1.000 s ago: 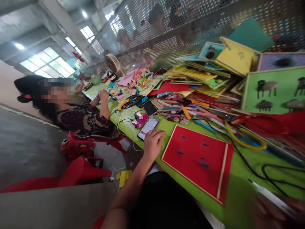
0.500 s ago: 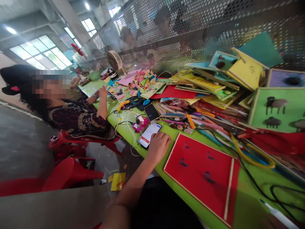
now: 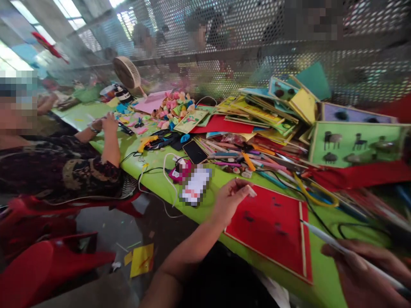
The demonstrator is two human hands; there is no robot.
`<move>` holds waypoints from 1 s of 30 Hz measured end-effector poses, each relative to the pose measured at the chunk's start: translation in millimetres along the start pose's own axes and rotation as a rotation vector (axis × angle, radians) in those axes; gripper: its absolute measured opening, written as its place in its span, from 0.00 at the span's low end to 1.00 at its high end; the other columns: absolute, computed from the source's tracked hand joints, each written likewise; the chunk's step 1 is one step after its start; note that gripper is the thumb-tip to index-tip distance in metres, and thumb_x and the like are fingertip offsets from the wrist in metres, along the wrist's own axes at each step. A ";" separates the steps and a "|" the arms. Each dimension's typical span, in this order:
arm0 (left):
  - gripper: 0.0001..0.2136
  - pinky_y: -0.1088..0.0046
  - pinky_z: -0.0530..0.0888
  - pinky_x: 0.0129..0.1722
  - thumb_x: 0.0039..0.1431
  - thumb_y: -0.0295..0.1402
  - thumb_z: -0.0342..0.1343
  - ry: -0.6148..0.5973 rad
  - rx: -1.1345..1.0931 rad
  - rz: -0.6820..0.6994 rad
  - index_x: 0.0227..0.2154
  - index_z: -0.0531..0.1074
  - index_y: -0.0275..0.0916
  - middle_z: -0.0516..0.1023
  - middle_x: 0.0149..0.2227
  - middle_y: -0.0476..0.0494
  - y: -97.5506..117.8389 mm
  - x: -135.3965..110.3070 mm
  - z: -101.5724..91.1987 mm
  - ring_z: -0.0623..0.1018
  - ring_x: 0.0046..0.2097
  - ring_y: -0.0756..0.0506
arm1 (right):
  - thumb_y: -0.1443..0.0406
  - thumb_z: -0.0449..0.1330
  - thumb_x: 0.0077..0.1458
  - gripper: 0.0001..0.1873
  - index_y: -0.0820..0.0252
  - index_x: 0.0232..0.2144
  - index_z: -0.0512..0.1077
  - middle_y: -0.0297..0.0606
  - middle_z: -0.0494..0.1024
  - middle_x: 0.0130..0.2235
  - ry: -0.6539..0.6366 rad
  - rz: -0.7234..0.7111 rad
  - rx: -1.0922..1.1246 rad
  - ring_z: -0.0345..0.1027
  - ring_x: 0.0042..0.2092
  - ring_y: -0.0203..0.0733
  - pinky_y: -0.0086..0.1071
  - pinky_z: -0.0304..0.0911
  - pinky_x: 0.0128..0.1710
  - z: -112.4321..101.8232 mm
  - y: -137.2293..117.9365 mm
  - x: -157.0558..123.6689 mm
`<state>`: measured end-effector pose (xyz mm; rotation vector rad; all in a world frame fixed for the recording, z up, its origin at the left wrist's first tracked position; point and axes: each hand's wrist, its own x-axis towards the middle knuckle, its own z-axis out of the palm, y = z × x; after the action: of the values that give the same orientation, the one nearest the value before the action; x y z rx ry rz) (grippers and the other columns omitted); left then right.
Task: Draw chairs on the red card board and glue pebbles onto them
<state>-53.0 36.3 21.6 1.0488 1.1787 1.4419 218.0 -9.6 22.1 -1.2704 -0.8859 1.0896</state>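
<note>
Hands [image 3: 229, 203] [image 3: 369, 269] nearer red board [image 3: 261, 231], left pinching white scrap [image 3: 252, 192], right gripping pen [image 3: 324, 236], cable [image 3: 319, 216] alongside

Our left hand [image 3: 231, 199] pinches a pale piece [image 3: 252, 192] over the red board [image 3: 266, 231]. Our right hand [image 3: 361, 278] holds a pen [image 3: 324, 236].

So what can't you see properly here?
All in the head view:
Pale bit in the left hand: too small to name.
Lit phone: blocky blur hides its words.
Marks on the red board: too blurred to name.
Pen in the right hand: right edge cuts off its back end.
</note>
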 end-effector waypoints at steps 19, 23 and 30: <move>0.19 0.72 0.76 0.40 0.43 0.43 0.78 -0.017 -0.584 -0.293 0.33 0.81 0.35 0.82 0.31 0.46 10.1 -4.2 -18.6 0.80 0.33 0.50 | 0.59 0.75 0.51 0.10 0.54 0.35 0.83 0.37 0.81 0.34 -0.209 -0.029 0.000 0.73 0.31 0.37 0.26 0.67 0.27 108.1 -6.9 -7.1; 0.20 0.71 0.77 0.41 0.42 0.43 0.79 -0.037 -0.592 -0.305 0.32 0.81 0.35 0.82 0.30 0.46 8.8 -3.6 -18.9 0.81 0.33 0.48 | 0.54 0.70 0.57 0.12 0.56 0.35 0.83 0.39 0.80 0.30 -0.236 -0.055 -0.002 0.68 0.27 0.37 0.28 0.63 0.24 116.3 -10.8 -6.8; 0.21 0.68 0.80 0.41 0.43 0.44 0.78 -0.038 -0.617 -0.314 0.32 0.79 0.35 0.83 0.30 0.45 -1.5 -4.9 -19.6 0.83 0.33 0.46 | 0.51 0.69 0.56 0.16 0.56 0.31 0.82 0.40 0.79 0.28 -0.222 -0.100 -0.100 0.68 0.27 0.39 0.30 0.62 0.23 128.8 -15.2 -11.2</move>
<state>-71.1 28.5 16.7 0.4389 0.7470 1.3909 94.3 16.4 53.3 -1.1880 -1.1713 1.1330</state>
